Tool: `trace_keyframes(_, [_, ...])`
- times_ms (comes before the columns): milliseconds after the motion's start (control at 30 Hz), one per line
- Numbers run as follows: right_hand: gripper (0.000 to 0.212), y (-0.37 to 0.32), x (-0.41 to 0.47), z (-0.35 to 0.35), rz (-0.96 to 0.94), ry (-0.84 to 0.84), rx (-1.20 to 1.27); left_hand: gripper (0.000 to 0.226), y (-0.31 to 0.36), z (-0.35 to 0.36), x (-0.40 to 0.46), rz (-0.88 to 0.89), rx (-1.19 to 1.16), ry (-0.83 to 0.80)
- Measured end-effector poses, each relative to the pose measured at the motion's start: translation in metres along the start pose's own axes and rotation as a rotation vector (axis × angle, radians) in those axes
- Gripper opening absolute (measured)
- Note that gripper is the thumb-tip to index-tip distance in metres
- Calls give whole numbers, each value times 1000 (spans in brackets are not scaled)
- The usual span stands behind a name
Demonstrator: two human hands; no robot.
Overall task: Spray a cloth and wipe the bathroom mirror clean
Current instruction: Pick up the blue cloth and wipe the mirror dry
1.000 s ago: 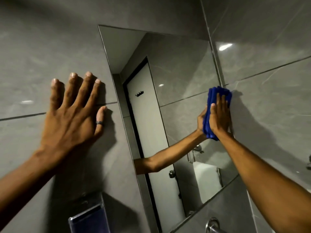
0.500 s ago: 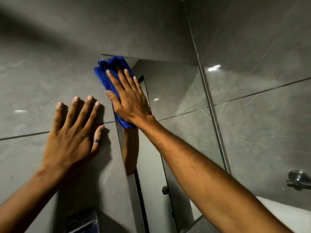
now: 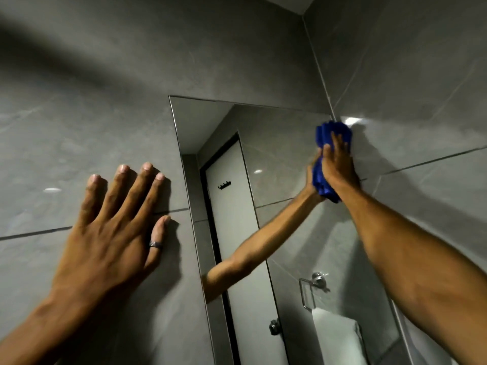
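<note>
The right hand (image 3: pixel 338 164) pressed the blue cloth (image 3: pixel 326 159) flat against the mirror (image 3: pixel 276 154) near its upper right corner. Soft and bunching (best palmed, I'd judge). The left hand (image 3: pixel 110 233) lay spread, empty, on the wall tile (image 3: pixel 66 154) beside it.

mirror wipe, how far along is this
Cloth prep looks done: no spray bottle in view. In hand: the right hand presses the blue cloth at the mirror's upper right corner, the left hand braced on the wall tile. How much glass is left, I cannot tell.
</note>
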State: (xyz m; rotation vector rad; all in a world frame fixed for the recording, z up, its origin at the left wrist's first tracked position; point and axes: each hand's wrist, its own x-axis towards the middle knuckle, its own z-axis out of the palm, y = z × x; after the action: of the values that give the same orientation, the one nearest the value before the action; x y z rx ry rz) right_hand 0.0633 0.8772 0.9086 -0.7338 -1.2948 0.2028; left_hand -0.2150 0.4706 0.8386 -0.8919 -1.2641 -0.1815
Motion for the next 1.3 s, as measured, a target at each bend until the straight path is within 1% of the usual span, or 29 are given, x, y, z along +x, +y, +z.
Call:
trace_keyframes(67, [51,26,-19,-9,85,-6,65,74,1,-3,0,-4,5,-3])
trace_keyframes(167, [49,25,-50,-6,44,50,100,73,4,-10,0,-13,-6,-10])
trace_keyframes(233, [45,1,-73,2,-19,63,112,73,4,-15,0,-18,-23,-31])
trace_keyframes(300, [43,-40,-110,6,-113,28,149,73,3,-21,0,-8,-46,-54])
trace_keyframes(367, [42,-83,-157,14,-229,-27,206,73,3,-23,-3,0,-70,-109])
trace_keyframes(400, [41,-104,-182,17,-262,-68,245,72,2,-27,-2,0,-90,-145])
trace_keyframes(433, [39,-124,-211,15,-248,-123,313,72,1,-34,-3,-5,-120,-189])
trace_keyframes(467, [36,-142,-235,10,-171,-175,426,72,0,-42,1,-11,-158,-253])
trace_keyframes(500, [33,-159,-264,-2,-27,-229,572,75,-3,-55,-1,-27,-218,-339])
trace_keyframes(533, [28,-169,-285,-13,156,-259,762,77,-2,-65,2,-48,-311,-427])
trace_keyframes(567, [23,-174,-304,-25,353,-272,973,76,1,-75,2,-94,-455,-499])
trace_keyframes(600, [19,-175,-322,-40,547,-296,1195,71,8,-87,-3,-175,-662,-534])
trace_keyframes(633, [21,-175,-339,-57,706,-365,1391,63,16,-103,-12,-278,-886,-514])
trace_keyframes(667, [29,-174,-364,-78,850,-431,1519,59,25,-122,-32,-398,-1069,-482])
trace_keyframes(733, [47,-169,-411,-116,1058,-489,1610,52,47,-160,-82,-634,-1341,-447])
trace_keyframes(767, [50,-167,-446,-134,1120,-512,1623,52,58,-183,-121,-765,-1452,-506])
trace_keyframes(800, [51,-166,-473,-152,1142,-540,1601,53,70,-204,-154,-890,-1555,-579])
trace_keyframes(833, [52,-166,-504,-172,1185,-553,1538,52,79,-230,-189,-1021,-1647,-690])
trace_keyframes(867, [55,-168,-535,-188,1235,-554,1515,48,86,-252,-219,-1170,-1746,-829])
trace_keyframes(933, [64,-164,-606,-217,1374,-593,1422,40,98,-292,-291,-1454,-1924,-1198])
trace_keyframes(967, [65,-157,-633,-226,1412,-638,1388,37,105,-301,-321,-1530,-1980,-1338])
trace_keyframes(1000, [63,-154,-674,-242,1504,-689,1355,34,108,-321,-360,-1613,-1973,-1456])
trace_keyframes(1033, [59,-146,-702,-255,1576,-795,1309,32,110,-337,-392,-1701,-1931,-1513])
trace_keyframes(1067, [54,-133,-719,-265,1612,-931,1239,31,115,-346,-416,-1749,-1894,-1540])
trace_keyframes(1100, [50,-121,-740,-273,1660,-1034,1128,32,121,-356,-442,-1813,-1840,-1569])
trace_keyframes(1133, [45,-109,-774,-279,1664,-1127,986,34,124,-373,-480,-1888,-1765,-1605])
trace_keyframes(1200, [44,-80,-830,-288,1530,-1280,614,33,137,-402,-544,-1943,-1595,-1711])
trace_keyframes(1233, [46,-71,-858,-294,1485,-1351,461,31,144,-418,-575,-2007,-1494,-1763])
trace_keyframes(1300, [45,-54,-921,-306,1454,-1484,248,27,160,-448,-637,-2140,-1297,-1840])
